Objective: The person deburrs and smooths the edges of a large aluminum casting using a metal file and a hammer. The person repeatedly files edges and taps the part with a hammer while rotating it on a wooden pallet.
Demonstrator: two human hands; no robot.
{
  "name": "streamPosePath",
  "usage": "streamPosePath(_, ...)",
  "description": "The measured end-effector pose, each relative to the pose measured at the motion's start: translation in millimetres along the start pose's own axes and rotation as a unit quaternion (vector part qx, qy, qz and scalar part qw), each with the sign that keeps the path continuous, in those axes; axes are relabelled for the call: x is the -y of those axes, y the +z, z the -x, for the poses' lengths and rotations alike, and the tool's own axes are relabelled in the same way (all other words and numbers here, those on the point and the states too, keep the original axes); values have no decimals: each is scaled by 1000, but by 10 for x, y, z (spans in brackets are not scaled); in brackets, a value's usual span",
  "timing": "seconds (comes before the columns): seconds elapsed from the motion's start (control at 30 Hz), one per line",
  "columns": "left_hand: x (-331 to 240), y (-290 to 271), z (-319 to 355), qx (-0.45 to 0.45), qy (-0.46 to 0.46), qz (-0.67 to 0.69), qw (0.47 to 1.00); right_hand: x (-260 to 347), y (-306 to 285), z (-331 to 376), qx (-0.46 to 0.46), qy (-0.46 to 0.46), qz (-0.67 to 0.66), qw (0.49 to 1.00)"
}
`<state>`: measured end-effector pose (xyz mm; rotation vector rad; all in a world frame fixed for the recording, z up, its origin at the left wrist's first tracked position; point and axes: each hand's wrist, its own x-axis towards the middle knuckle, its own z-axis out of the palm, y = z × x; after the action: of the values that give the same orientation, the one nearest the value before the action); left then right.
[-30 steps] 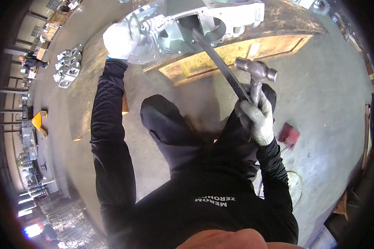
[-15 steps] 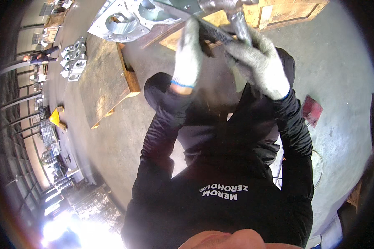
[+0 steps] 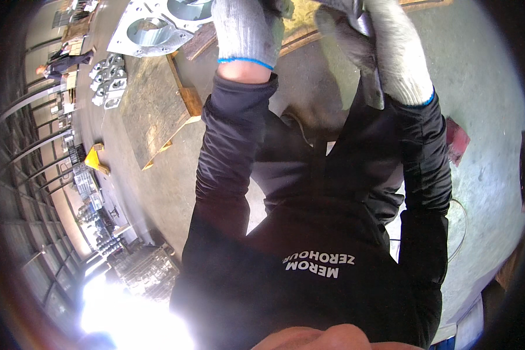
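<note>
My left hand (image 3: 246, 32), in a whitish knit glove with a blue cuff edge, reaches up to the top edge, near the silver metal castings. Its fingertips are cut off or hidden, so what they hold, if anything, cannot be told. My right hand (image 3: 399, 55), gloved alike, is closed round a flat grey metal bar (image 3: 372, 92), whose rounded end hangs below the palm. A shiny rounded metal piece (image 3: 364, 24) shows beside the bar, partly covered by the fingers. Left of my left hand lies a silver casting (image 3: 149, 32) with large round holes.
A wooden crate or board (image 3: 151, 105) stands at left, with more castings (image 3: 108, 81) behind it. Farther off are a yellow object (image 3: 93, 158) and a person (image 3: 67, 63). A red piece (image 3: 458, 142) lies on the floor at right, with a thin cable (image 3: 465, 224) nearby.
My hands have moved apart: the left up and leftward, the right up and rightward. The dark flat bar that spanned both hands now points downward in the right. The castings sit higher in view.
</note>
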<state>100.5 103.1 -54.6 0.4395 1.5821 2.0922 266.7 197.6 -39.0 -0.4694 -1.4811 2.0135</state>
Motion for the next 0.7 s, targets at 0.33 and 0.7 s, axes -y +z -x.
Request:
streamPosePath(0.33,-50,42,-99,-4,-7,37,999,236,-226,466,-159,-4,-72,985)
streamPosePath(0.7,-169,236,-119,18,-7,107,994,365,-448,800,9,-216,-348,912)
